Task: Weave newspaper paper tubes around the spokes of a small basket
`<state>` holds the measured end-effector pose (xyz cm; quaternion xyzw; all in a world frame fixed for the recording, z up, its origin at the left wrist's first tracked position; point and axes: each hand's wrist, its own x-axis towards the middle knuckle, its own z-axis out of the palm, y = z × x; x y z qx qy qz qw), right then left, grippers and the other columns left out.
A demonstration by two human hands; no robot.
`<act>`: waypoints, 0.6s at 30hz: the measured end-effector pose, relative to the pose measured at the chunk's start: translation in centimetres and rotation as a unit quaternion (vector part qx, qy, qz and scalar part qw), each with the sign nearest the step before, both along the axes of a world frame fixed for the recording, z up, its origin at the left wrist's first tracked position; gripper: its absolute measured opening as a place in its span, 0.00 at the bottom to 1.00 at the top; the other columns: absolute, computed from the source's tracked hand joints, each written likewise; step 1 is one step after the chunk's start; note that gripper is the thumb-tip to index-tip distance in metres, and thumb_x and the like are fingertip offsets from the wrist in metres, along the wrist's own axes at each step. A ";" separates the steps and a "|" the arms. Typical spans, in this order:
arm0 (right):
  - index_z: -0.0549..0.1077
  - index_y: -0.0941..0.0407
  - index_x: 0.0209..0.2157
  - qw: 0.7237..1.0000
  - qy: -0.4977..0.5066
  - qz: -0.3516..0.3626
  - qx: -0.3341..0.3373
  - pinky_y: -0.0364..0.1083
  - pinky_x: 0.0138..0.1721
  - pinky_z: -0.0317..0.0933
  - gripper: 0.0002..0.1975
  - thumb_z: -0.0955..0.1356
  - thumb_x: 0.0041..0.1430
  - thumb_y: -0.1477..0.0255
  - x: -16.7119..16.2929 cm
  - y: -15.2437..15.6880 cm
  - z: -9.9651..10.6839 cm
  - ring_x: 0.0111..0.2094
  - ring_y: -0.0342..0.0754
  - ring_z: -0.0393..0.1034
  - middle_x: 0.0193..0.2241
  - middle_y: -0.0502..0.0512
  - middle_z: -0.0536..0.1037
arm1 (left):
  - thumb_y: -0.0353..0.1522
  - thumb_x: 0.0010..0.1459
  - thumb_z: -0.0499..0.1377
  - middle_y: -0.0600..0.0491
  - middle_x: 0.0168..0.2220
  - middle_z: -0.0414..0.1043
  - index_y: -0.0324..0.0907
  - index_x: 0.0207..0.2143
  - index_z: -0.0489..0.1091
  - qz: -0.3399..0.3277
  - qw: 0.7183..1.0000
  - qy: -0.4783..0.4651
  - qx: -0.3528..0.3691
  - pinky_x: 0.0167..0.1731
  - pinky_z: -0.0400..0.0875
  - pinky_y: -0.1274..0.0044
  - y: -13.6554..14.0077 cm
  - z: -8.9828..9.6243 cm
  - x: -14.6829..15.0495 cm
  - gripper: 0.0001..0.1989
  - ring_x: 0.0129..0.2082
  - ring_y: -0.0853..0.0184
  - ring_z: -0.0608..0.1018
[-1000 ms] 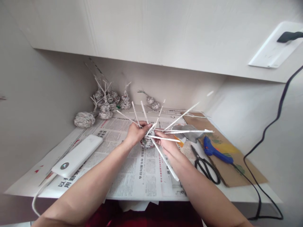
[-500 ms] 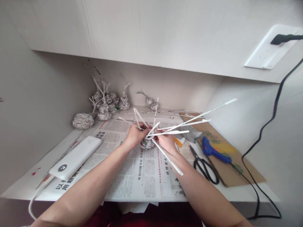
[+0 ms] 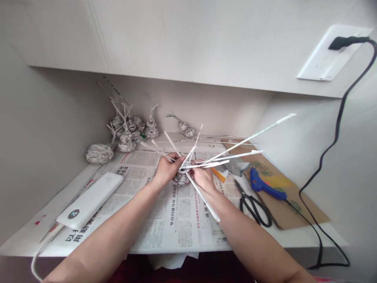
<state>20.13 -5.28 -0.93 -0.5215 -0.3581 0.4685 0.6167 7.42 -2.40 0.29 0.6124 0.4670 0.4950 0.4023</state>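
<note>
Between my hands is a small round basket woven from rolled newspaper (image 3: pixel 181 180), held just above the newspaper-covered tabletop. Its paper strips (image 3: pixel 249 135) stick out on all sides, the longest toward the upper right. My left hand (image 3: pixel 168 168) is closed on the left rim, thumb near the base of the upright strips. My right hand (image 3: pixel 203 175) grips the right side, with several strips passing over its fingers. The fingertips behind the weave are partly hidden. One strip (image 3: pixel 204 198) slants down across my right wrist.
On the right lie black scissors (image 3: pixel 255 208), a blue glue gun (image 3: pixel 266 186) and cardboard (image 3: pixel 297 214). A white power bank (image 3: pixel 91 200) with a cable is at left. Woven paper gourds (image 3: pixel 127 140) stand at the back left, with a small gourd (image 3: pixel 185 127) behind. A black cord (image 3: pixel 332 137) hangs right.
The strips around the basket have shifted, and the upright ones now lean differently. Both hands keep hold of it. The whole view has moved slightly.
</note>
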 end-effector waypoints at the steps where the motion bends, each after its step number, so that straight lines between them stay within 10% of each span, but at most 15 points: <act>1: 0.69 0.55 0.25 1.000 -0.004 -0.005 0.006 0.43 0.19 0.65 0.12 0.70 0.45 0.61 0.0 0.0 -0.1 0.18 0.45 0.68 0.16 0.48 0.72 | 0.41 0.48 0.64 0.54 0.21 0.72 0.38 0.25 0.74 -0.013 1.000 0.002 -0.003 0.22 0.62 0.80 0.0 0.2 -0.1 0.13 0.22 0.69 0.71; 18: 0.74 0.57 0.28 0.998 0.033 0.009 0.059 0.40 0.19 0.64 0.15 0.75 0.42 0.62 -0.1 -0.3 0.0 0.18 0.41 0.67 0.19 0.47 0.73 | 0.37 0.44 0.67 0.50 0.26 0.78 0.38 0.29 0.79 -0.069 0.997 0.033 0.001 0.30 0.71 0.76 -0.2 1.1 -0.7 0.12 0.28 0.63 0.78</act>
